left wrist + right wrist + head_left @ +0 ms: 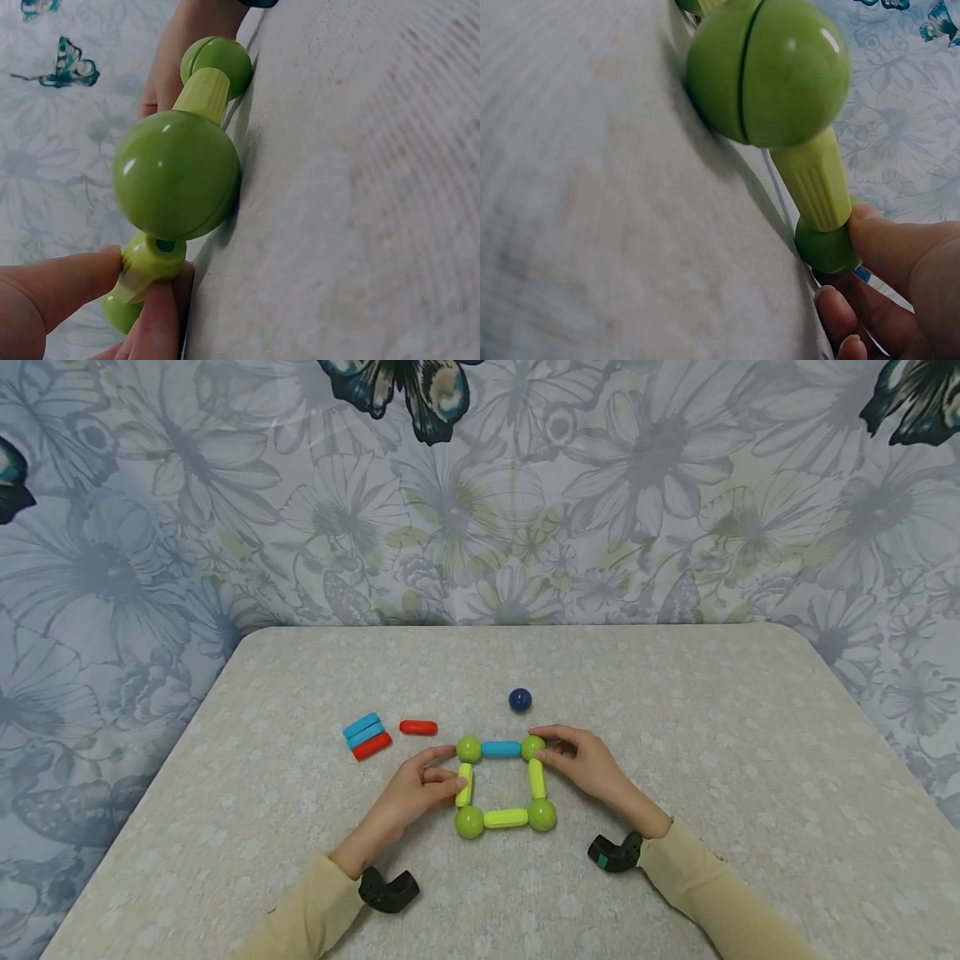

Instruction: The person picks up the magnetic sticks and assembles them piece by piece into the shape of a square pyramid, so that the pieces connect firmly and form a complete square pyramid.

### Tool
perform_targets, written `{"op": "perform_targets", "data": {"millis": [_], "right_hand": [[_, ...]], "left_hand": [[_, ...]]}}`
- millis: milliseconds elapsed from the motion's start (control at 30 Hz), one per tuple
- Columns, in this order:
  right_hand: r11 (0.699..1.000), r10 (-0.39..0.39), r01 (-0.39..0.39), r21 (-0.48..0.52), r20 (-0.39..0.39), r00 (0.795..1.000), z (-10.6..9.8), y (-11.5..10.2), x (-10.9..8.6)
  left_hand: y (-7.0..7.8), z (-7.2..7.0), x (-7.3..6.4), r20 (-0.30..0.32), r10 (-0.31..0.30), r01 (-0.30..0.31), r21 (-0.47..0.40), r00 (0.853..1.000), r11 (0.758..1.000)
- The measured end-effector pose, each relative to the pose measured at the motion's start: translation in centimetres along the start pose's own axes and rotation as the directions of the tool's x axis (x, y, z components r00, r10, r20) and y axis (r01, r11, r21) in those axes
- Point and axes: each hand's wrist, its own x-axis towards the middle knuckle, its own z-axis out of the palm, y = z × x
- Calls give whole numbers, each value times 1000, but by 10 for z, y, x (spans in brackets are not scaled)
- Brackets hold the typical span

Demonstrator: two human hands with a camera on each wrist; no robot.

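Observation:
Four-sided and flat on the table, a frame of green balls and short rods lies between the hands. Its far side is a blue rod (500, 749); the other sides are yellow-green rods. My left hand (416, 789) pinches the left yellow-green rod (142, 262) between thumb and fingers, with a fingertip by the far-left green ball (468, 748). That rod's near end shows a dark hole beside the near-left green ball (176, 176). My right hand (588, 768) pinches the far-right green ball (826, 249), where the right yellow-green rod (814, 180) meets it.
Behind the frame sits a dark blue ball (520, 699). To the left are two blue rods (363, 728) beside a red rod (372, 746), and another red rod (417, 727) on its own. A patterned cloth covers the table (675, 693); a floral curtain hangs behind.

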Motion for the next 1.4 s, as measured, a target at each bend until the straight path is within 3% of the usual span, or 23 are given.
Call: {"op": "perform_targets", "data": {"millis": [267, 500, 667, 933, 1200, 1400], "right_hand": [[1000, 5, -5, 0, 7, 1000, 0, 0, -1], [1000, 4, -4, 10, 8, 1000, 0, -1, -1], [1000, 4, -4, 17, 7, 1000, 0, 0, -1], [999, 8, -9, 33, 9, 1000, 0, 1, -1], [999, 7, -8, 46, 11, 1000, 0, 1, -2], [999, 11, -12, 45, 17, 1000, 0, 1, -3]], "left_hand": [[4, 5, -3, -26, 29, -28, 24, 999, 999], [6, 8, -3, -13, 48, -48, 8, 999, 999], [9, 9, -2, -18, 41, -40, 60, 999, 997], [33, 13, -13, -43, 18, -12, 134, 999, 991], [13, 10, 0, -64, 18, -8, 153, 998, 988], [8, 8, 4, -66, 30, -19, 162, 997, 987]]}}
